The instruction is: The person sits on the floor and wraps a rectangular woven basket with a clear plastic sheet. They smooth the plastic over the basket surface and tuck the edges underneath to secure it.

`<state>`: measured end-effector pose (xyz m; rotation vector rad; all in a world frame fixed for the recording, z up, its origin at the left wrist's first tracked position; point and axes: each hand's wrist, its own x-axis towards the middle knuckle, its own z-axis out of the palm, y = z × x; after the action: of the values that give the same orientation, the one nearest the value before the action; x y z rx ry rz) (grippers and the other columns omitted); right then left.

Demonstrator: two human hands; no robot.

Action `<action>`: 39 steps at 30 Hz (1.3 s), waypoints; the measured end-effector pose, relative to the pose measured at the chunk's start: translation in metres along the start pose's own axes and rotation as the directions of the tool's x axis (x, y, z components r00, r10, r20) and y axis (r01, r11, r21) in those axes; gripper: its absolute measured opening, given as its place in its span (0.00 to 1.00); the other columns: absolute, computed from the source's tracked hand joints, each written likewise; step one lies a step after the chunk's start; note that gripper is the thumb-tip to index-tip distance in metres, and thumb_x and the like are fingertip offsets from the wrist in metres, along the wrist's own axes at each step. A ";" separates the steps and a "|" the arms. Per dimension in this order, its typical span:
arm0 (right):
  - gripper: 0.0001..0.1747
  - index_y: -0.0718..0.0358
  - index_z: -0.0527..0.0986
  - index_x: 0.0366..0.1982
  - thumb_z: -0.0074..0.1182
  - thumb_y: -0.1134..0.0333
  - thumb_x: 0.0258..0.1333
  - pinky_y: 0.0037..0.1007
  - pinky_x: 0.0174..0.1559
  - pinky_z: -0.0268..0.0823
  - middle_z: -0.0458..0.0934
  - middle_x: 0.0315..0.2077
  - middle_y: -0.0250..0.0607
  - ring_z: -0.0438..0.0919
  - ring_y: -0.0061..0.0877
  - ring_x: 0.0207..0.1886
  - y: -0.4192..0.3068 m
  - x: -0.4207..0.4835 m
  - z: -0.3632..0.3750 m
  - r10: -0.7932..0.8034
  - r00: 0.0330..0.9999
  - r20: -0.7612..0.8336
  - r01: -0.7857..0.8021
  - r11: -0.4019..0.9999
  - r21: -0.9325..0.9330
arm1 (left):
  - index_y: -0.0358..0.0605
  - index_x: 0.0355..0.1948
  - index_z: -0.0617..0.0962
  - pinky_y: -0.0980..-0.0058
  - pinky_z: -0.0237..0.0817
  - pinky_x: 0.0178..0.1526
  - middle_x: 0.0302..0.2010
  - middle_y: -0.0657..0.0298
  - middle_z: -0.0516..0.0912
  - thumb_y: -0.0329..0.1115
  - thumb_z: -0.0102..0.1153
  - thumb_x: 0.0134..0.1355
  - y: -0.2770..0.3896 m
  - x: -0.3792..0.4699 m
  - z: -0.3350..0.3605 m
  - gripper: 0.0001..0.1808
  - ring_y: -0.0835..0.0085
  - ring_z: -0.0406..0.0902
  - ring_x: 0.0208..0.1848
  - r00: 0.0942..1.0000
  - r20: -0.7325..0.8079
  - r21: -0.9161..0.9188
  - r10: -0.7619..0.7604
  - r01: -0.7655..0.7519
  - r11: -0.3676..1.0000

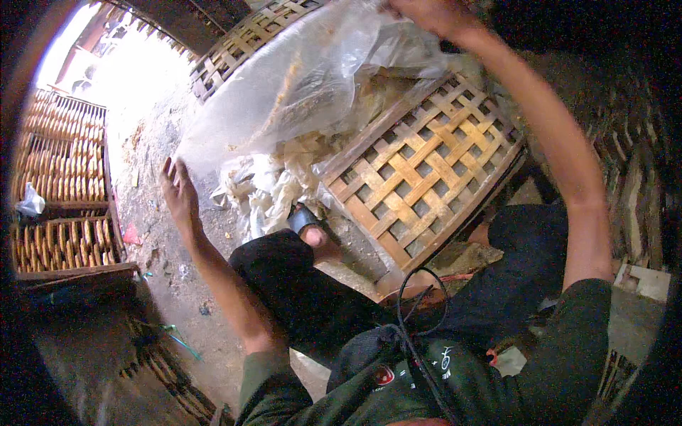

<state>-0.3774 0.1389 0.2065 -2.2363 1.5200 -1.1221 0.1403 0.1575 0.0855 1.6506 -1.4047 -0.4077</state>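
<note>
A clear plastic sheet (314,74), streaked with brownish residue, is spread at a slant between my two hands. Its lower left corner tapers to the fingertips of my left hand (182,199), which pinch it there. My right hand (434,18), blurred and partly cut off at the top edge, has the sheet's upper end at its fingers. Before my knees, a woven bamboo lattice panel in a wooden frame (426,170) leans at a tilt. Crumpled whitish plastic (261,191) lies on the ground beside the panel, below the sheet.
Racks of upright brown slices or sticks (64,154) stand at the left, with a small plastic bag (31,201) on them. Another woven bamboo panel (234,45) is behind the sheet. My sandalled foot (311,229) rests on the dirt floor (160,234). A black cord (402,325) hangs before my shirt.
</note>
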 end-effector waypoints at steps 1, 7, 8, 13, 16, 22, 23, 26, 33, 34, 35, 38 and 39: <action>0.13 0.65 0.81 0.43 0.58 0.62 0.64 0.29 0.42 0.74 0.85 0.35 0.39 0.83 0.24 0.38 0.012 -0.017 0.008 -0.096 0.994 -0.053 0.091 0.992 -0.085 | 0.39 0.72 0.61 0.63 0.65 0.64 0.67 0.40 0.70 0.53 0.49 0.74 0.006 -0.007 0.004 0.36 0.55 0.74 0.64 0.996 0.042 -0.003 -0.081 0.081 0.997; 0.13 0.61 0.83 0.45 0.59 0.65 0.61 0.32 0.47 0.75 0.86 0.43 0.44 0.85 0.35 0.44 0.050 -0.143 0.024 0.009 0.999 0.033 -0.003 0.982 -0.190 | 0.34 0.72 0.59 0.59 0.52 0.73 0.69 0.34 0.64 0.51 0.49 0.73 0.043 -0.035 0.062 0.37 0.46 0.62 0.72 0.945 0.268 -0.023 0.188 -0.189 0.982; 0.13 0.61 0.83 0.45 0.59 0.64 0.61 0.33 0.47 0.75 0.85 0.43 0.44 0.85 0.37 0.44 0.053 -0.157 0.029 0.055 0.995 0.078 -0.042 0.987 -0.155 | 0.33 0.71 0.60 0.58 0.51 0.73 0.68 0.33 0.64 0.51 0.50 0.73 0.040 -0.040 0.070 0.38 0.45 0.61 0.72 0.917 0.316 -0.015 0.243 -0.251 0.968; 0.14 0.58 0.84 0.42 0.60 0.59 0.60 0.36 0.45 0.75 0.85 0.42 0.42 0.84 0.40 0.43 0.064 -0.191 0.063 0.232 0.917 0.324 -0.139 0.948 -0.285 | 0.42 0.64 0.71 0.55 0.59 0.69 0.64 0.39 0.69 0.42 0.67 0.59 0.103 -0.113 0.118 0.34 0.41 0.65 0.67 0.682 0.463 0.226 0.566 -0.708 0.669; 0.14 0.57 0.84 0.42 0.59 0.58 0.60 0.41 0.44 0.74 0.84 0.41 0.39 0.82 0.42 0.43 0.076 -0.201 0.080 0.161 0.850 0.502 0.036 0.932 -0.360 | 0.48 0.61 0.73 0.54 0.63 0.65 0.65 0.43 0.68 0.40 0.67 0.57 0.114 -0.152 0.160 0.31 0.41 0.64 0.67 0.485 0.801 -0.041 0.350 -0.539 0.841; 0.12 0.56 0.83 0.42 0.59 0.61 0.59 0.42 0.44 0.74 0.84 0.39 0.40 0.82 0.42 0.44 0.078 -0.239 0.104 0.273 0.662 0.698 0.079 0.901 -0.427 | 0.52 0.75 0.58 0.35 0.54 0.67 0.75 0.44 0.53 0.52 0.61 0.62 0.079 -0.248 0.209 0.45 0.41 0.50 0.76 0.247 0.873 -0.026 0.420 -0.837 0.546; 0.12 0.56 0.84 0.42 0.59 0.61 0.58 0.43 0.44 0.75 0.84 0.39 0.40 0.82 0.42 0.44 0.078 -0.245 0.106 0.297 0.628 0.720 0.076 0.897 -0.436 | 0.52 0.76 0.55 0.34 0.51 0.70 0.76 0.44 0.51 0.52 0.61 0.62 0.076 -0.257 0.211 0.46 0.41 0.47 0.77 0.220 0.907 -0.017 0.359 -0.833 0.553; 0.17 0.57 0.81 0.47 0.62 0.59 0.57 0.40 0.49 0.74 0.82 0.45 0.43 0.81 0.41 0.49 0.062 -0.247 0.094 0.218 0.631 0.745 0.093 0.932 -0.351 | 0.50 0.76 0.55 0.34 0.53 0.68 0.76 0.44 0.53 0.52 0.56 0.66 0.059 -0.277 0.208 0.43 0.41 0.49 0.77 0.149 0.929 -0.049 0.339 -0.858 0.511; 0.25 0.61 0.76 0.51 0.66 0.57 0.54 0.40 0.54 0.72 0.81 0.50 0.45 0.80 0.42 0.52 0.084 -0.253 0.063 0.337 0.779 0.529 -0.167 0.924 -0.343 | 0.48 0.67 0.68 0.40 0.61 0.60 0.69 0.46 0.66 0.44 0.56 0.63 0.094 -0.254 0.221 0.32 0.49 0.62 0.71 0.005 0.960 -0.175 0.281 -0.773 0.610; 0.27 0.61 0.74 0.53 0.66 0.57 0.55 0.40 0.56 0.71 0.79 0.53 0.48 0.78 0.44 0.55 0.091 -0.253 0.061 0.305 0.791 0.530 -0.151 0.937 -0.314 | 0.48 0.67 0.68 0.40 0.61 0.60 0.69 0.46 0.66 0.43 0.56 0.63 0.095 -0.251 0.224 0.32 0.50 0.61 0.71 0.029 0.951 -0.180 0.309 -0.758 0.626; 0.28 0.61 0.73 0.55 0.65 0.57 0.55 0.40 0.57 0.70 0.77 0.54 0.48 0.77 0.45 0.56 0.097 -0.254 0.059 0.255 0.814 0.523 -0.082 0.940 -0.331 | 0.50 0.68 0.67 0.39 0.59 0.63 0.70 0.46 0.63 0.45 0.55 0.64 0.094 -0.253 0.228 0.32 0.48 0.59 0.72 0.121 0.922 -0.126 0.368 -0.804 0.581; 0.32 0.60 0.70 0.58 0.65 0.57 0.55 0.41 0.60 0.67 0.74 0.56 0.49 0.73 0.47 0.60 0.109 -0.256 0.055 0.168 0.841 0.515 0.048 0.924 -0.380 | 0.54 0.75 0.59 0.34 0.52 0.68 0.75 0.46 0.54 0.50 0.53 0.68 0.089 -0.250 0.234 0.37 0.41 0.52 0.75 0.331 0.787 0.067 0.521 -0.885 0.461; 0.33 0.60 0.69 0.60 0.65 0.57 0.56 0.41 0.61 0.66 0.73 0.57 0.49 0.72 0.47 0.60 0.114 -0.260 0.055 0.186 0.832 0.523 0.040 0.920 -0.390 | 0.54 0.75 0.57 0.33 0.51 0.69 0.76 0.46 0.53 0.51 0.53 0.68 0.088 -0.246 0.234 0.39 0.40 0.52 0.75 0.332 0.834 0.077 0.441 -0.861 0.502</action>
<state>-0.4654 0.3003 -0.0164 -2.4091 1.6340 -0.0972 -0.1587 0.2887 -0.0433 1.0276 -2.9318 -0.1534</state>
